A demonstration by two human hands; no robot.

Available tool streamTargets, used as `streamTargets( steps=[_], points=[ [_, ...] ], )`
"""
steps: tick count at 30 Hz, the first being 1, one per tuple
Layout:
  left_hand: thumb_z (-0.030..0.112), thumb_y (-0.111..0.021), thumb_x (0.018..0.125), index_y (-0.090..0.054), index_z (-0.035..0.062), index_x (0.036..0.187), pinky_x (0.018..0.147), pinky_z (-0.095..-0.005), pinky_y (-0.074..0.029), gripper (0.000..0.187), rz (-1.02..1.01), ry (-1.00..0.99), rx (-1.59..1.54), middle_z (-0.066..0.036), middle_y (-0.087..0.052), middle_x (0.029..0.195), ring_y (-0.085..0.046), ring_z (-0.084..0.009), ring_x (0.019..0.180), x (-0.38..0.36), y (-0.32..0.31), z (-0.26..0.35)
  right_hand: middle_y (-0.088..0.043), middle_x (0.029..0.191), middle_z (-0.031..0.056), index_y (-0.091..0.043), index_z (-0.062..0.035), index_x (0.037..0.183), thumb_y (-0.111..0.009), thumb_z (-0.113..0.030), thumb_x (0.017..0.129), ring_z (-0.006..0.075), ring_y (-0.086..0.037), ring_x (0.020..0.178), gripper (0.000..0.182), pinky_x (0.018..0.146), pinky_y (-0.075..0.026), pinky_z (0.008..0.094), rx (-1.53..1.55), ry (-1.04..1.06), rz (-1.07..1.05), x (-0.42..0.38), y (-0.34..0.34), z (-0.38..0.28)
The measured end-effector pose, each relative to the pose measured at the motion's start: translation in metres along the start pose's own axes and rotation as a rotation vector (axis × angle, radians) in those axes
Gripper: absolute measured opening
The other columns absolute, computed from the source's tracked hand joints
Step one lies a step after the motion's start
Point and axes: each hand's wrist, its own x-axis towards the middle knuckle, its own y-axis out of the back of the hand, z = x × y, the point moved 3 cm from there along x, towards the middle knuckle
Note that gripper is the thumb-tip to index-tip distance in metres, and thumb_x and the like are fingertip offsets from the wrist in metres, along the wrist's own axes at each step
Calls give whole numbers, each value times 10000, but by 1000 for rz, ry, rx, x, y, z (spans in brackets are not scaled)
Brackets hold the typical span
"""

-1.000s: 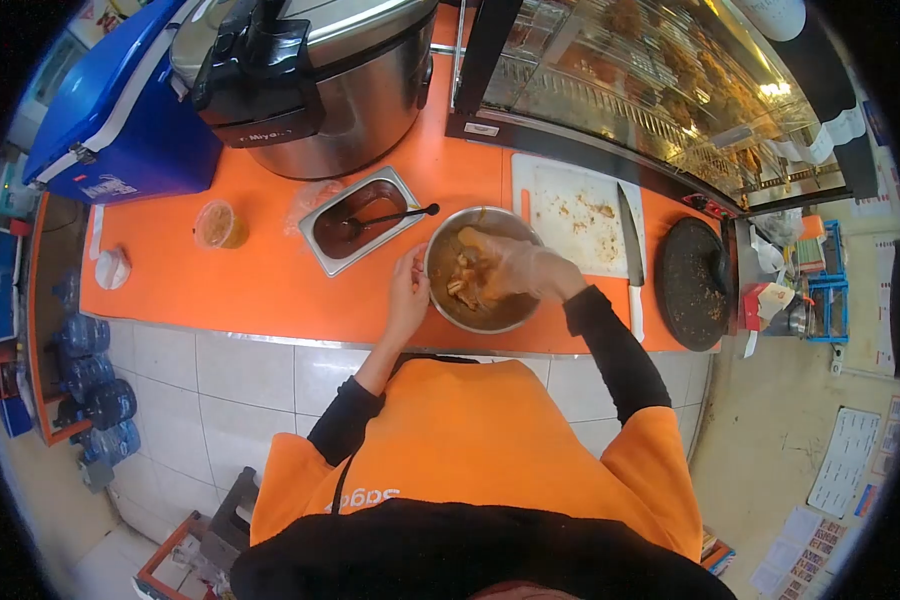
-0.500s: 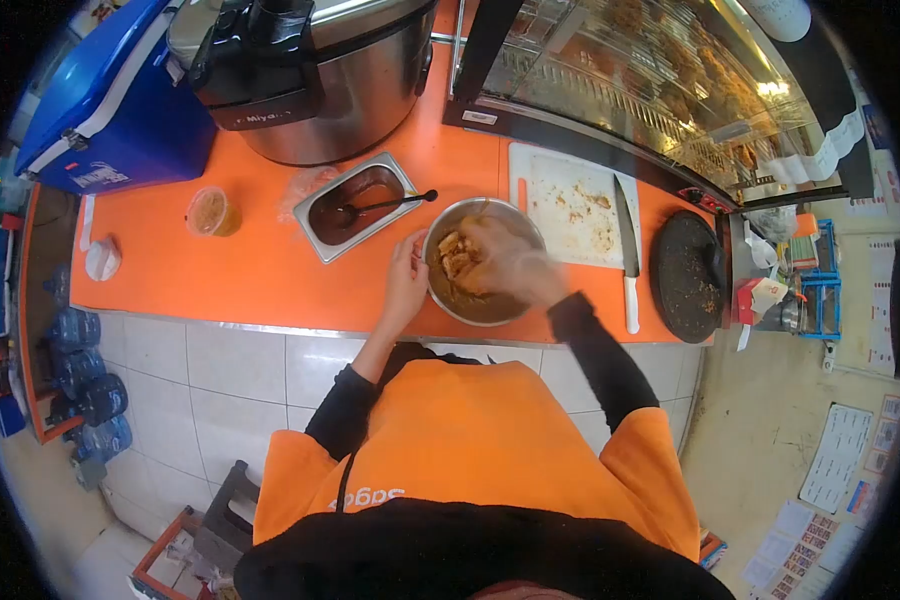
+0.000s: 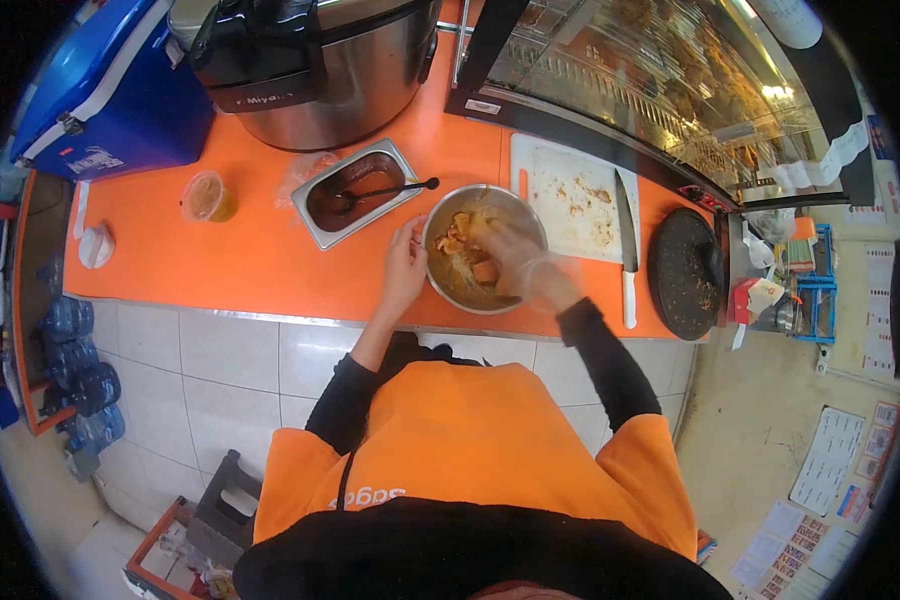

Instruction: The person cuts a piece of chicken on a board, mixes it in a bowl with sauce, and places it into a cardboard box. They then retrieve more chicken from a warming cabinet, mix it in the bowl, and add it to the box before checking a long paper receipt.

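Note:
A round metal mixing bowl (image 3: 464, 300) stands on the orange counter, with sauce-coated pieces of food (image 3: 458, 240) inside. My left hand (image 3: 404, 268) grips the bowl's left rim. Inside the bowl is my right hand (image 3: 520, 260), in what looks like a clear plastic glove. It is smeared by motion over the food, so its fingers cannot be made out. Just left of the bowl sits a steel pan (image 3: 322, 232) of dark red sauce, a black ladle (image 3: 390, 190) resting in it.
Right of the bowl lie a white cutting board (image 3: 560, 225) with crumbs, a knife (image 3: 627, 235) and a round black lid (image 3: 682, 285). Behind are a large cooker (image 3: 340, 95), a blue cooler (image 3: 120, 120) and a glass food cabinet (image 3: 620, 90). A plastic cup (image 3: 208, 198) stands left.
My right hand has moved slightly lower within the bowl and the food pieces have shifted. My left hand stays at the rim.

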Motion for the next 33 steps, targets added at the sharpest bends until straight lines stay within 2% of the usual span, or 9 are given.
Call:
streamTargets(
  steps=[2, 12, 16, 21, 23, 26, 30, 32, 33],
  points=[
    [-94, -439, 762, -492, 40, 1199, 690, -246, -428, 460, -18, -8, 0, -83, -472, 907, -485, -162, 806, 0, 1, 4, -448, 1264, 124, -451, -156, 1272, -598, -107, 773, 288, -484, 1137, 522, 907, -437, 381, -66, -270, -40, 10, -28, -8],
    [-82, -440, 788, -482, 40, 1210, 708, -250, -429, 441, -60, 9, -39, -97, -483, 959, -488, -166, 834, 0, 2, 0, -496, 1232, 178, -515, -116, 1192, -684, -148, 678, 353, -487, 1103, 541, 938, -398, 381, 19, 81, 79, 17, 12, -37],
    [-68, -456, 792, -479, 35, 1210, 736, -263, -430, 431, -50, -7, 39, -105, -489, 969, -496, -183, 843, 0, 4, 4, -512, 1214, 146, -480, -82, 1251, -619, -128, 740, 283, -507, 1057, 532, 925, -393, 337, 278, -25, 22, 10, 26, -48],
    [24, -538, 788, -475, 49, 1219, 830, -349, -404, 437, 233, -213, 333, -115, -481, 979, -493, -277, 888, -16, 3, 70, -493, 1177, 67, -432, -134, 1290, -617, -313, 803, 161, -511, 955, 551, 828, -432, 281, 1420, -569, 344, -21, 58, -49],
    [91, -654, 719, -474, 37, 1176, 813, -388, -403, 495, 22, -508, 332, -142, -491, 1030, -467, -306, 945, -55, -12, 112, -499, 1131, 57, -470, -127, 1216, -589, -396, 819, 171, -498, 947, 494, 799, -433, 293, 1957, -461, 326, -26, 39, -35],
    [132, -721, 652, -470, 55, 1177, 804, -395, -404, 587, -73, -652, 308, -147, -507, 1033, -472, -312, 951, -102, -55, 147, -508, 1034, 30, -492, -137, 1091, -461, -545, 865, 181, -493, 905, 467, 737, -445, 320, 1924, -259, 619, -28, -1, -22],
    [93, -725, 640, -439, 72, 1233, 847, -411, -390, 659, 86, -332, 383, -144, -508, 1080, -482, -305, 974, -89, -78, 124, -529, 1069, 41, -458, -119, 1169, -400, -423, 938, 179, -541, 915, 386, 757, -478, 323, 2488, -189, 428, -45, -16, -32],
    [92, -643, 728, -424, 58, 1266, 896, -403, -386, 581, 48, -195, 278, -165, -501, 1157, -481, -319, 1063, -84, -75, 111, -521, 1066, 65, -492, -74, 1086, -432, -472, 912, 203, -530, 959, 438, 829, -462, 378, 2363, -397, 619, -66, -10, -65],
    [104, -564, 816, -419, 45, 1282, 920, -392, -392, 492, 25, -174, 280, -184, -498, 1201, -480, -338, 1125, -81, -76, 99, -537, 1109, 89, -491, -49, 1149, -396, -312, 953, 214, -543, 966, 341, 830, -464, 382, 2066, -388, 694, -70, -31, -68]
  ],
)
